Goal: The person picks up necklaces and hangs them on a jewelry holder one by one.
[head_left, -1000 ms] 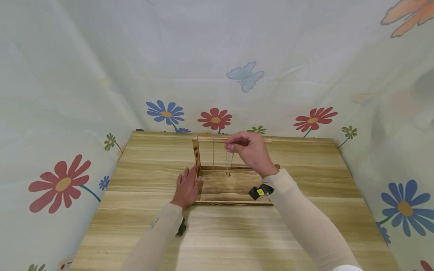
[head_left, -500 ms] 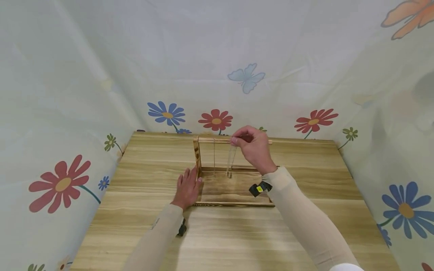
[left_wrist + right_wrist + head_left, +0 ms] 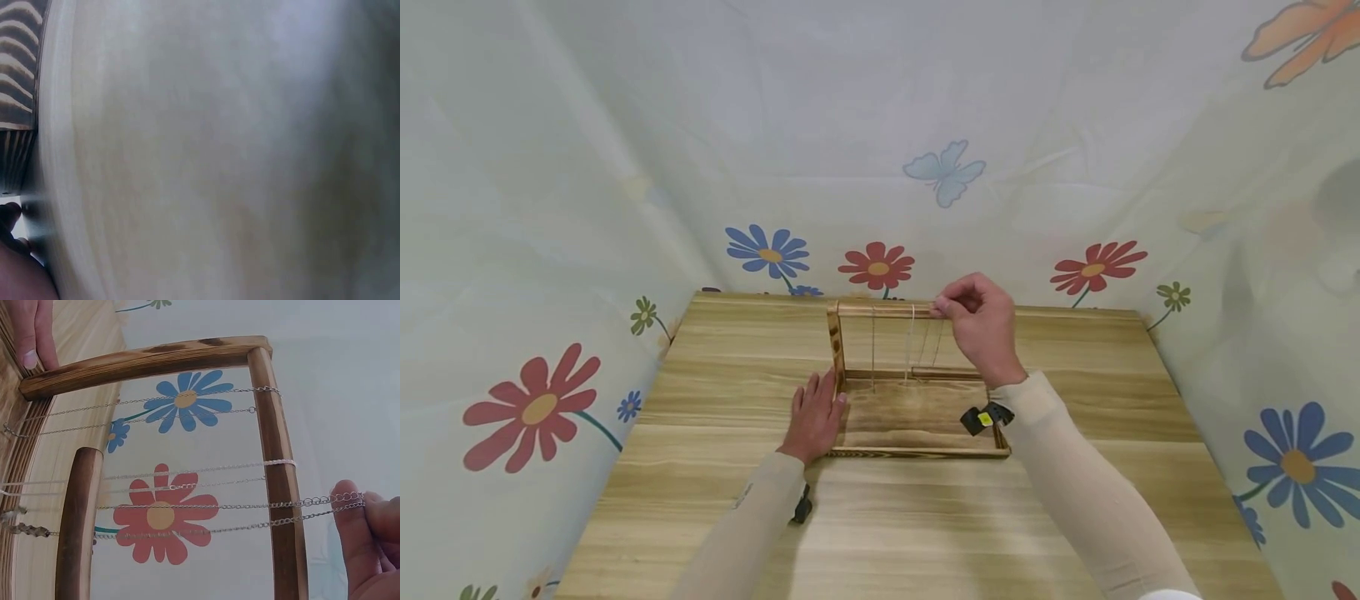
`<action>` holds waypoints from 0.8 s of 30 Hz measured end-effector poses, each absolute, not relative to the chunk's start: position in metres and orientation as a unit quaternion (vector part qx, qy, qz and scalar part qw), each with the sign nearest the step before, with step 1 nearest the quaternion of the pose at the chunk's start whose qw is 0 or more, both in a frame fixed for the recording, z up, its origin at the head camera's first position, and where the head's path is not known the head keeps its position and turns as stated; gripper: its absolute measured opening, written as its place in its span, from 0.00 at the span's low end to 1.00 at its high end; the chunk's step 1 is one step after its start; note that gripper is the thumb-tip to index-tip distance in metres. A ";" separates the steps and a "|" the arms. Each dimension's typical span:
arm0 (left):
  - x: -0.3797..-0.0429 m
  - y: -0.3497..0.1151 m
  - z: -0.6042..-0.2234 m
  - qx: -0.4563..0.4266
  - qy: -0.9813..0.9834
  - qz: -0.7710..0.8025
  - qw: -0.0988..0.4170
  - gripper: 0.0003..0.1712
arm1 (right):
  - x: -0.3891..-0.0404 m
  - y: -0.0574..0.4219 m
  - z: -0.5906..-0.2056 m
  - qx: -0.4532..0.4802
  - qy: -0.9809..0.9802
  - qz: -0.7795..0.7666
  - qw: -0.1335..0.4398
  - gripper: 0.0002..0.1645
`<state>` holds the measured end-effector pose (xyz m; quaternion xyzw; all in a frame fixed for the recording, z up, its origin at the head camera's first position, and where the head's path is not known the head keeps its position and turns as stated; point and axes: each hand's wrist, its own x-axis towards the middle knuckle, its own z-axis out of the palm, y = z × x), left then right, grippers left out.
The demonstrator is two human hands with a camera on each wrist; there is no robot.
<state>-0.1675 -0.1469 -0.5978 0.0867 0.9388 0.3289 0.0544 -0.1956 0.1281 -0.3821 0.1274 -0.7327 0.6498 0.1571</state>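
A wooden jewellery stand has a raised crossbar [image 3: 883,310] over a shallow tray base [image 3: 910,425]. My left hand [image 3: 815,417] rests with straight fingers against the base's left end. One silver chain necklace [image 3: 169,397] hangs over the bar near its left end. Further right, a paler necklace [image 3: 219,465] loops over it too. Between thumb and fingertips my right hand [image 3: 985,325] pinches a third chain necklace [image 3: 315,501], drawn out past the bar in the right wrist view. Thicker, twisted links show at its lower end. The bar's right end is behind the right hand in the head view.
A shorter wooden rod [image 3: 78,519] with a free end lies low along the stand's back. The stand sits on a wood-grain table [image 3: 880,525]. Flower-printed cloth [image 3: 947,233] closes in the back and sides.
My right hand has moved right along the bar with the pinched necklace. The paler necklace now shows plainly on the bar, left of that hand. The left hand stays put.
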 end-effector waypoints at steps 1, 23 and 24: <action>-0.167 -0.147 -0.598 0.087 0.938 0.330 0.055 0.36 | -0.195 0.130 -0.382 0.122 -0.730 0.654 0.156 0.03; -0.169 -0.147 -0.605 0.085 0.937 0.336 0.048 0.37 | -0.191 0.174 -0.375 0.074 -0.710 0.674 0.193 0.04; -0.169 -0.147 -0.605 0.083 0.938 0.333 0.051 0.37 | -0.191 0.176 -0.374 0.072 -0.707 0.676 0.195 0.04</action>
